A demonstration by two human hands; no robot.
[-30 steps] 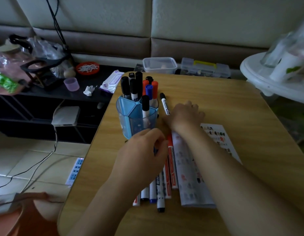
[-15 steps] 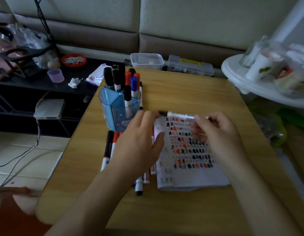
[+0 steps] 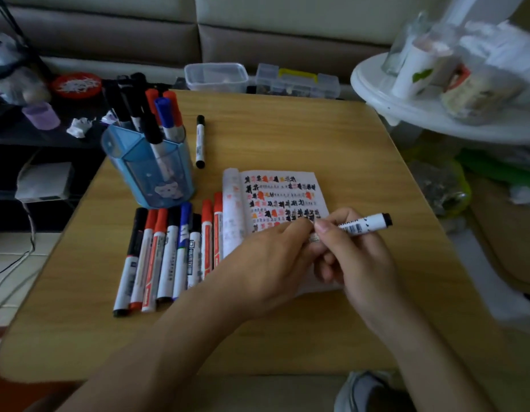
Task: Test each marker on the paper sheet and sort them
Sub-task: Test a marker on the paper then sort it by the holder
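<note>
Wooden table (image 3: 287,138), paper sheet (image 3: 284,197), beige sofa (image 3: 287,19)

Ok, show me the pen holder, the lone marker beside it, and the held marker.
pen holder (image 3: 130,173): head view, front wall.
lone marker (image 3: 200,142): head view, white barrel.
held marker (image 3: 365,222): head view, white barrel.

The table top (image 3: 287,129) looks like wood grain, smooth, with a soft sheen toward its far edge. The paper sheet (image 3: 275,200) near the middle is thin and matt, curling along its left side. The row of markers (image 3: 168,251) by the left edge has glossy white plastic barrels, as does the black-ended marker (image 3: 364,224). The pen holder (image 3: 150,173) is translucent blue plastic, and the storage container (image 3: 216,77) past the far edge is clear plastic.
</note>
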